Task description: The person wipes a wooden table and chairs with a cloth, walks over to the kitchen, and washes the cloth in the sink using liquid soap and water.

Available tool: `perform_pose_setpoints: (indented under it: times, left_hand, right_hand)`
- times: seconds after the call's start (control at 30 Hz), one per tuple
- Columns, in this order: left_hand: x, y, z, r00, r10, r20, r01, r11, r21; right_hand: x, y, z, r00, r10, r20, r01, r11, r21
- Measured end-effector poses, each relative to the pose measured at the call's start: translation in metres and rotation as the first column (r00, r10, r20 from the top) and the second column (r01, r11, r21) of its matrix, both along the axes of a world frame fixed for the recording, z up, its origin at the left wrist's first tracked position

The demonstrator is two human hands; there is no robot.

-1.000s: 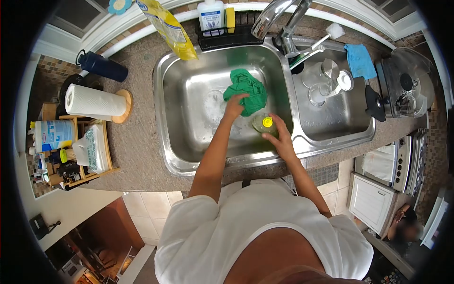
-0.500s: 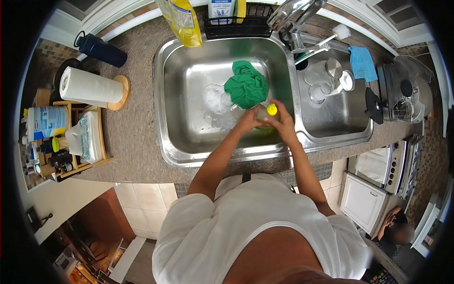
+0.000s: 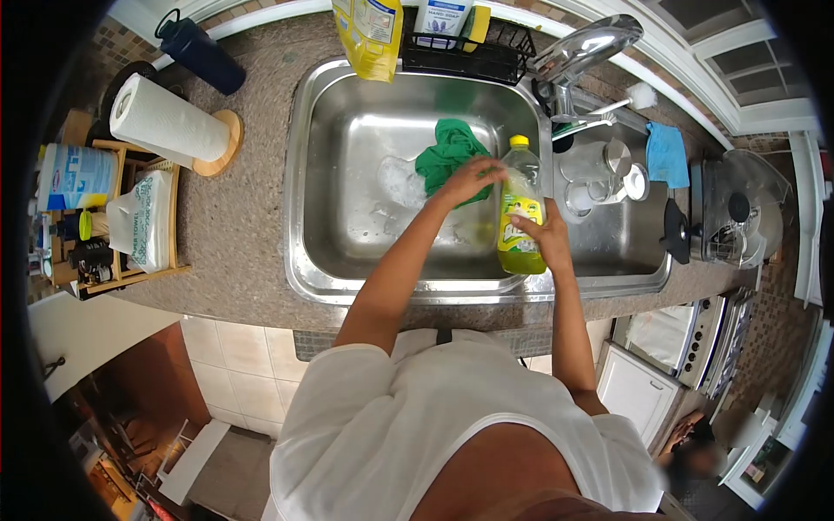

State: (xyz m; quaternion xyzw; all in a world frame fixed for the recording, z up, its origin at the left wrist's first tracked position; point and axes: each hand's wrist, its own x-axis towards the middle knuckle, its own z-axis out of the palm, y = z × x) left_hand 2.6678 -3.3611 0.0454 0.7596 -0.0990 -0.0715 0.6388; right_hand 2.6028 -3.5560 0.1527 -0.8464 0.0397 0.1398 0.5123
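A clear dish soap bottle (image 3: 523, 208) with yellow cap and yellow-green liquid is upright in view over the right side of the large sink basin (image 3: 334, 208). My right hand (image 3: 549, 239) grips its lower half, thumb across the label. At the bottle's upper left side, my left hand (image 3: 473, 180) holds its shoulder with the fingers; some fingertips are hard to make out. Behind the left hand, a crumpled green cloth (image 3: 447, 152) lies in the basin, partly covered by that hand. White suds (image 3: 400, 181) sit beside the cloth.
Glass jars (image 3: 584, 162) stand in the smaller right basin below the faucet (image 3: 591, 43). A black caddy (image 3: 465, 65) and yellow bag (image 3: 369, 39) are at the back edge. Left are a paper towel roll (image 3: 165, 122) and dark bottle (image 3: 204, 56). Another person (image 3: 699, 451) is at lower right.
The bottle has tipped so that its label and full length show, cap now toward the faucet side. My left hand has shifted up to its shoulder; my right hand moved right with it. The view shifted slightly.
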Motion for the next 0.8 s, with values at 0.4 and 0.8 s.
perform_pose_setpoints:
  times: [0.4, 0.8]
  left_hand:
    - [-0.025, -0.023, -0.155, 0.961, -0.176, -0.212, 0.266, 0.79, 0.552]
    - [-0.055, -0.008, -0.062, 0.994, 0.084, 0.069, -0.105, 0.586, 0.803]
  right_hand:
    - [-0.002, -0.011, 0.074, 0.908, 0.352, -0.228, -0.386, 0.488, -0.783]
    - [-0.015, -0.002, 0.059, 0.778, 0.534, -0.33, -0.5, 0.207, -0.841]
